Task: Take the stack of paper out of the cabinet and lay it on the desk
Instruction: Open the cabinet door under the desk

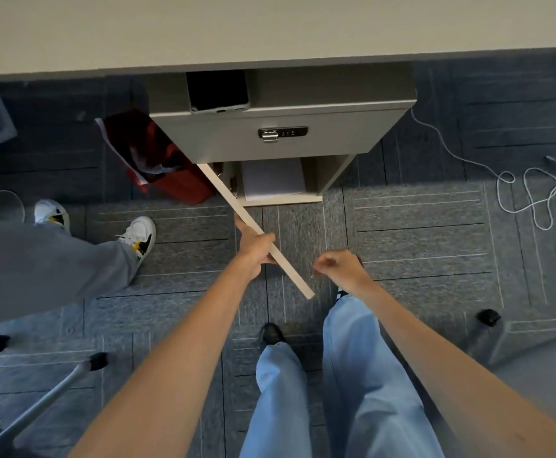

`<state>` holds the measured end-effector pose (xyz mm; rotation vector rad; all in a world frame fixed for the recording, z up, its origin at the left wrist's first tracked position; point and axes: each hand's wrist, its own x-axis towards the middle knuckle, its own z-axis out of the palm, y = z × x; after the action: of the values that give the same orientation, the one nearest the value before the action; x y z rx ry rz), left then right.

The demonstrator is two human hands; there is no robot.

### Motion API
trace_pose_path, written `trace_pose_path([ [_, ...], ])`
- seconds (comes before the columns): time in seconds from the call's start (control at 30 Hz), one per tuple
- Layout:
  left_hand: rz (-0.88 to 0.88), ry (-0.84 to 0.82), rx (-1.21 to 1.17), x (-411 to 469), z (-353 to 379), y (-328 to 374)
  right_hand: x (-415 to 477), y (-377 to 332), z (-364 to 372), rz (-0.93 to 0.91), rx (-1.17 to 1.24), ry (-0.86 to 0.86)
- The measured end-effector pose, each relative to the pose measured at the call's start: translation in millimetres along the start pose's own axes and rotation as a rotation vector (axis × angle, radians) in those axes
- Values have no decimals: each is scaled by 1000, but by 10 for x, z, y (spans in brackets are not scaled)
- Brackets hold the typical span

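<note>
The desk (204, 28) fills the whole top band of the frame, and the part of it that is seen is bare; no paper has been laid there. Below it, at upper centre, the cabinet (279, 133) stands on the carpet, with a locked drawer (283, 132) above and an open lower compartment beneath. The cabinet door (253, 226) is swung wide and is seen edge-on, running diagonally from the compartment's left side down toward the centre of the frame. Opening can therefore be judged as done, or all but done.

The stack of paper (271, 178) lies flat inside the lower compartment, just right of the hinge side, and is untouched by either hand. Lifting it out, carrying it up and setting it on the desk are all left to do, so the task is judged to be at an early stage.

The left hand (255, 246) is clenched around the door's edge about midway along it. The right hand (337, 264) is held just right of the door's free end, loosely curled and gripping nothing; it is apart from the door and well short of the paper. A reach by the free right hand into the compartment is the likely next need.

To the left of the cabinet a red bin (161, 157) stands, and another person's legs (55, 259) are seen at middle left.
</note>
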<state>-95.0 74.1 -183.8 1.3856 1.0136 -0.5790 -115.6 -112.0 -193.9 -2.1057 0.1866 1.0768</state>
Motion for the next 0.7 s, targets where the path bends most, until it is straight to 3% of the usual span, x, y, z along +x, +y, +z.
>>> trace_pose_path([
  [0.13, 68, 7, 225, -74, -255, -136, 7, -64, 12, 2, -26, 81],
  [0.3, 166, 31, 581, -102, -777, -331, -67, -165, 152, -21, -183, -37],
  [0.47, 242, 82, 815, -113, -1212, -380, -59, -352, 315, -41, -152, -65],
  [0.6, 349, 217, 956, -193, -1263, -367, -6, -464, 386, -63, -131, -65],
  [0.7, 539, 427, 999, -265, -1163, -403, 41, -502, 389, -60, -99, -52],
])
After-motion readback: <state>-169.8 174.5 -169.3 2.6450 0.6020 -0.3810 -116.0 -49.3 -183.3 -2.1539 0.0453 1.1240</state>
